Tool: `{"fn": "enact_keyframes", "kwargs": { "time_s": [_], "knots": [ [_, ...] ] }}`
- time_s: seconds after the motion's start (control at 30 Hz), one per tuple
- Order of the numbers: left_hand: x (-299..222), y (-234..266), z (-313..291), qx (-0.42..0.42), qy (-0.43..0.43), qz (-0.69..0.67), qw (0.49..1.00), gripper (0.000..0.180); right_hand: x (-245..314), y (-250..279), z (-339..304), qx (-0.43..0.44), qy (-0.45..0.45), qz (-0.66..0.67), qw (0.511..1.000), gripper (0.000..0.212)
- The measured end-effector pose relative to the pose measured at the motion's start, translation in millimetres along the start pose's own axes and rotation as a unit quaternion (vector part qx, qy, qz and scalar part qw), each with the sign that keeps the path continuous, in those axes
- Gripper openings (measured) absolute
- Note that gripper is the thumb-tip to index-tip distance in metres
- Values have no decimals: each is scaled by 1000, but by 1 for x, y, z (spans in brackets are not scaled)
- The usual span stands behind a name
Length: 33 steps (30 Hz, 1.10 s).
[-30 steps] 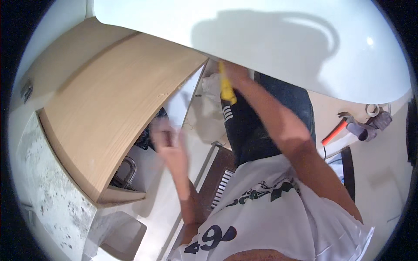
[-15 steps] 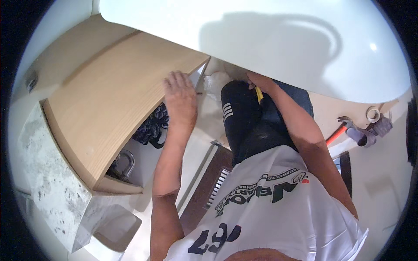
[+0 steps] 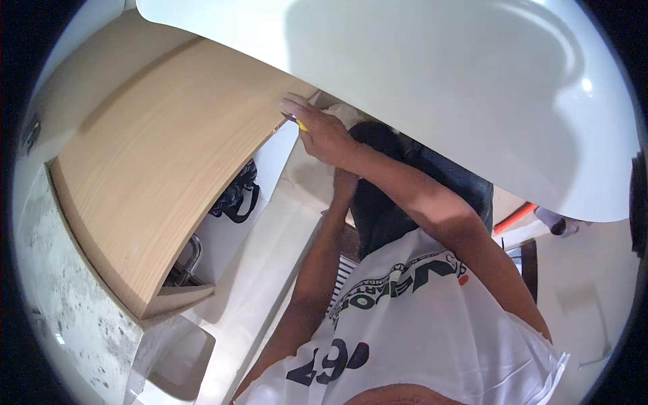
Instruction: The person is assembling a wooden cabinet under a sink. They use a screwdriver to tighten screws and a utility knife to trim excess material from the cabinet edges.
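My right hand [image 3: 324,136] is closed around a small yellow tool [image 3: 301,125], its exact kind not clear. It rests at the far right corner of a light wood panel [image 3: 162,162], with the fingertips on or close to the panel's edge. Below my right wrist, my left hand [image 3: 345,179] is mostly covered by that forearm, and its fingers are hidden. A black bunched item with a strap [image 3: 237,196] shows in the white space under the panel. Near it, a curved metal piece [image 3: 194,256] lies at the panel's near corner.
A large white glossy surface [image 3: 432,74] hangs over the far side, close above my right hand. To the left stands a speckled grey-white side panel [image 3: 88,290]. At the right lie an orange-red tool handle [image 3: 516,217] and a greyish object [image 3: 557,223].
My right hand has come up from beside my leg to the panel's edge, bringing the yellow tool. The left hand has left the panel's edge and moved right, under my right forearm.
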<state>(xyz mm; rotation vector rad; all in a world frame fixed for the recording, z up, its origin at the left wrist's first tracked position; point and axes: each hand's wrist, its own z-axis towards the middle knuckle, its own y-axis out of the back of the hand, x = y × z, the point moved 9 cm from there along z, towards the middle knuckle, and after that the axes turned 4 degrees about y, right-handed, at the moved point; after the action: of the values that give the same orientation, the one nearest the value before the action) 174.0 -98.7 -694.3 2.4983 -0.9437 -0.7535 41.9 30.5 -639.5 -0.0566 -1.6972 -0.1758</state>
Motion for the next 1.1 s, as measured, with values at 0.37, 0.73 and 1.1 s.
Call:
{"fn": "enact_keyframes", "kwargs": {
  "time_s": [0.37,0.73,1.1],
  "knots": [
    [8,-14,13,-43,5,19,999,52,116,53,-9,37,82,89,992,52],
    [1,-11,22,-73,-30,72,994,55,106,47,9,-64,131,86,986,38],
    [-9,-16,33,-89,-56,114,988,57,69,67,10,-120,123,98,980,27]
  ]
}}
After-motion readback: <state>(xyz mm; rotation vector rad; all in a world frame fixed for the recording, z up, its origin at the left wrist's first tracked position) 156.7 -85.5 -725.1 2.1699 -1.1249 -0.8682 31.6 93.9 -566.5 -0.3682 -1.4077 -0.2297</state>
